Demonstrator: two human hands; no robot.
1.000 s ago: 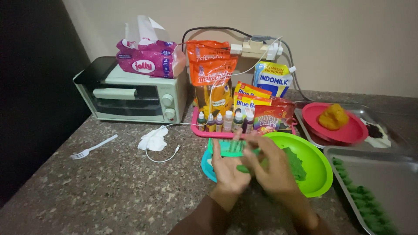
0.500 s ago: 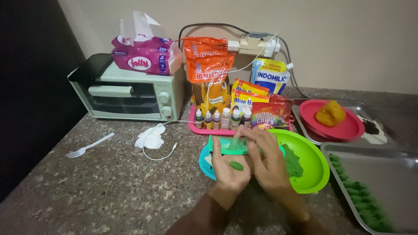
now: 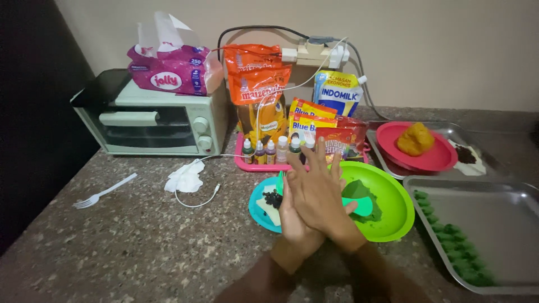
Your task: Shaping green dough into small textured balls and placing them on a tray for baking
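My left hand (image 3: 293,227) and my right hand (image 3: 317,188) are pressed palm to palm, fingers straight, the right lying over the left. They hover between a small blue plate (image 3: 257,212) and a bright green bowl (image 3: 396,221). A small green dough piece showed between the palms earlier and is hidden now. Green dough (image 3: 356,189) lies in the bowl. The blue plate holds dark chips (image 3: 273,198) and a pale slice.
A steel tray (image 3: 499,219) with several green dough balls (image 3: 449,235) lies at the right. Behind it a red plate (image 3: 435,160) holds orange dough (image 3: 415,139). A pink tray of small bottles (image 3: 269,151), food packets, a toaster oven (image 3: 151,123), a fork (image 3: 104,192) and a crumpled tissue (image 3: 185,179) also sit on the counter.
My hands have slid against each other, the right palm moving forward over the left. The green piece seen at the palm edge is now covered. The view has drawn closer.
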